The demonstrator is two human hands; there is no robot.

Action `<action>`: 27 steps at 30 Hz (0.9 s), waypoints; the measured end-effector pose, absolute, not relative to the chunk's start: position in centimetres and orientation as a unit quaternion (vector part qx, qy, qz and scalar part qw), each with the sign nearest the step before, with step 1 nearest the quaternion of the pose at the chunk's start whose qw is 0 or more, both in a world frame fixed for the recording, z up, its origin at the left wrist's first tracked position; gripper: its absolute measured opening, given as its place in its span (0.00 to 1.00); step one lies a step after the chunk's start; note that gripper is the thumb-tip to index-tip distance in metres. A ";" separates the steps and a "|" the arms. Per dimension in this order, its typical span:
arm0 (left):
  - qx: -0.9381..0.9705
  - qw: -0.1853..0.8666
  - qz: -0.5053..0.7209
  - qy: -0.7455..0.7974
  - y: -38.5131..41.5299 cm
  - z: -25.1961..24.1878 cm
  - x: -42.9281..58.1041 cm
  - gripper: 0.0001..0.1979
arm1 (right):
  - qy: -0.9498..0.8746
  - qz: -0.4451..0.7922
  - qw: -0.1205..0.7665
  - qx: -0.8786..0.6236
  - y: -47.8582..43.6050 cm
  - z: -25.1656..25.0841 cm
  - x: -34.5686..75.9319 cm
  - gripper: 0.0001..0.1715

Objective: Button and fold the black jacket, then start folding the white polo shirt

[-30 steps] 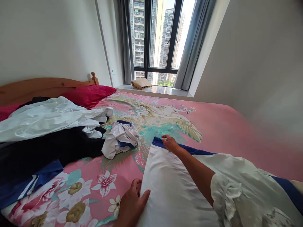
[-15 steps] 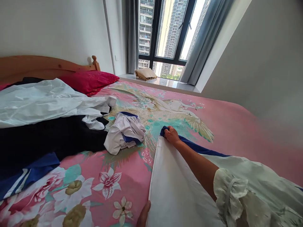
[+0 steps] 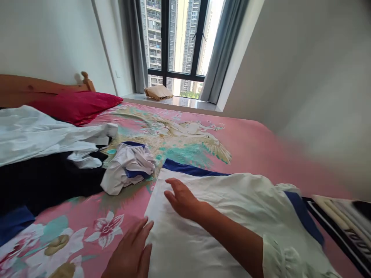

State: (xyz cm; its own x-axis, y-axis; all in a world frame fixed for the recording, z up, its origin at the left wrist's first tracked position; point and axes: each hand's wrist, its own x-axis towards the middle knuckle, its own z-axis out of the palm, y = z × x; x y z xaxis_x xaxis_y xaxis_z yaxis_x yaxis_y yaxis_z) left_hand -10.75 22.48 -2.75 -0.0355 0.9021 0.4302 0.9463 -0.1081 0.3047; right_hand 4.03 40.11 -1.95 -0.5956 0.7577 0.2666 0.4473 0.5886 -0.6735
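A white shirt with navy blue trim (image 3: 232, 193) lies spread on the pink bed, its blue hem along the far side. Over its left part is my right hand (image 3: 181, 199), thumb and fingers apart, holding nothing. At the garment's left edge my left hand (image 3: 130, 251) rests with fingers stretched out, partly on the bedsheet; it grips nothing. Left of the shirt sits a crumpled white and blue garment (image 3: 129, 166). The shirt's near part runs out of view at the bottom.
White clothing (image 3: 49, 135) and a black garment (image 3: 52, 181) are heaped at the left. Beyond them are a red pillow (image 3: 78, 104) and the wooden headboard (image 3: 37, 87). A brown paper bag (image 3: 158, 92) stands on the windowsill. Folded clothes (image 3: 342, 220) lie at the right.
My right hand has let go of the blue-trimmed corner, which now lies flat. My left hand has come further into view, fingers spread. The view has swung right, showing folded clothes.
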 end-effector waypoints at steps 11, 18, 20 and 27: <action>-0.682 -0.004 0.021 -0.731 32.0 -7.5 -8.0 0.35 | -0.840 0.070 0.064 -0.534 35.0 -5.8 30.4 0.35; -0.669 0.000 0.062 -0.741 32.0 -5.3 -7.3 0.34 | -0.734 0.011 0.098 -0.672 32.6 -4.3 36.5 0.32; -0.672 -0.005 0.051 -0.738 32.0 -4.4 -6.0 0.33 | -0.769 0.036 0.129 -0.626 31.5 -2.9 33.7 0.32; -0.759 0.006 0.020 -0.651 28.1 -4.1 0.8 0.30 | -0.875 0.141 0.169 -0.431 30.1 -2.5 28.9 0.36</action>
